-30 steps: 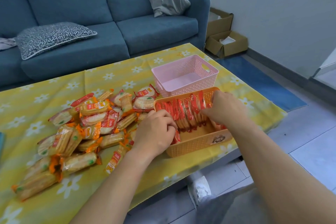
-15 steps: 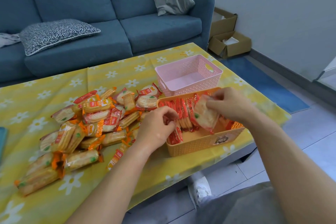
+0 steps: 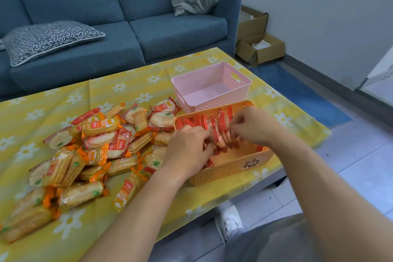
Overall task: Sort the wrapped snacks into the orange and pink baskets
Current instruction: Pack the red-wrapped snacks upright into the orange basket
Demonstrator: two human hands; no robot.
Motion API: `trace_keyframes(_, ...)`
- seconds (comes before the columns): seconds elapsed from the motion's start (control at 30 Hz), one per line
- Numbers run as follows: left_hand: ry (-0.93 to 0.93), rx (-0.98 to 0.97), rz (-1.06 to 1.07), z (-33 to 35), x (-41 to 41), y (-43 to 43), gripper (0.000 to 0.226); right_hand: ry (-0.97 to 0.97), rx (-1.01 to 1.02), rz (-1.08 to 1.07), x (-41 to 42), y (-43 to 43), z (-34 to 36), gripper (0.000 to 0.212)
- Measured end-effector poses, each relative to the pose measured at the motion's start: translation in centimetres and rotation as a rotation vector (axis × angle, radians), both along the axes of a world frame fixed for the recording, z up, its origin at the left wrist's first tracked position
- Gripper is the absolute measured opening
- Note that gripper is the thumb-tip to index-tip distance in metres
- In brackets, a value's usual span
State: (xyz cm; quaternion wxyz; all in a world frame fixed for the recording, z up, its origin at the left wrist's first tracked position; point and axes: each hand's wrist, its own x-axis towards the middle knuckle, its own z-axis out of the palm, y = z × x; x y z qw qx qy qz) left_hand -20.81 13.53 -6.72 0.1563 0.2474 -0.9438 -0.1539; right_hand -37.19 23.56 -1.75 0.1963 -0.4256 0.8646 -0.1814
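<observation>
An orange basket (image 3: 231,168) stands at the table's near right edge with a row of red-wrapped snacks (image 3: 204,122) standing on edge inside it. Behind it sits a pink basket (image 3: 231,89) holding nothing. My left hand (image 3: 187,149) and my right hand (image 3: 255,126) are both over the orange basket, and their curled fingers pinch a red-wrapped snack (image 3: 221,136) at the near end of the row. A heap of red- and orange-wrapped snacks (image 3: 93,147) lies on the table to the left.
The table wears a yellow cloth with daisies (image 3: 127,89). A blue sofa (image 3: 119,27) with two cushions stands behind it. Open cardboard boxes (image 3: 259,47) sit on the floor at the right. My knee and a white shoe (image 3: 229,221) are below the table edge.
My right hand has lowered the red-wrapped snack it held up into the row in the orange basket. My left hand has moved right to meet it.
</observation>
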Motion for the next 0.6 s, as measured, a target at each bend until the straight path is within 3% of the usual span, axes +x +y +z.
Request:
trace_keyframes(0.07, -0.045, -0.030, -0.008, 0.0, -0.2, 0.0, 0.007, 0.190, -0.008, -0.187, -2.3, 0.7, -0.6, 0.016)
trace_keyframes(0.2, -0.087, -0.049, -0.005, 0.0, -0.6, -0.1, 0.010, 0.414, 0.163, -0.195, -1.4, 0.5, -1.8, 0.023)
trace_keyframes(0.43, -0.091, 0.010, -0.012, -0.2, -0.5, -0.3, 0.007, 0.437, 0.323, -0.198, 0.3, 0.0, -2.5, 0.025)
trace_keyframes(0.6, -0.055, 0.072, -0.006, 0.0, -0.3, -0.5, 0.007, 0.434, 0.098, -0.223, -0.6, 1.1, 0.8, 0.014)
